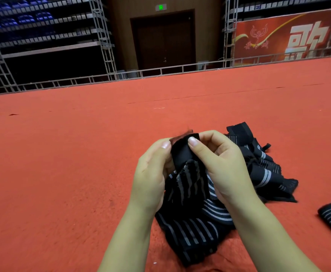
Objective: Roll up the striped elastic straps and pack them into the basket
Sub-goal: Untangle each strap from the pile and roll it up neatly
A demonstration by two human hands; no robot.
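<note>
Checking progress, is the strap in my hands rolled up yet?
Not yet: both hands pinch only the strap end; the rest hangs loose, unrolled.

Dim hall from my feed; even overhead light on red carpet (pixel 82 154), soft shadows, wide-angle bowing at edges, slight blur.

Head view, forward-down, close over hands, carpet (pixel 82 154) beyond.

Both bare forearms reach forward, wrists close together. The left hand (pixel 151 173) curls inward, thumb up. The right hand (pixel 219 163) pinches with thumb and seemingly bent fingers.
</note>
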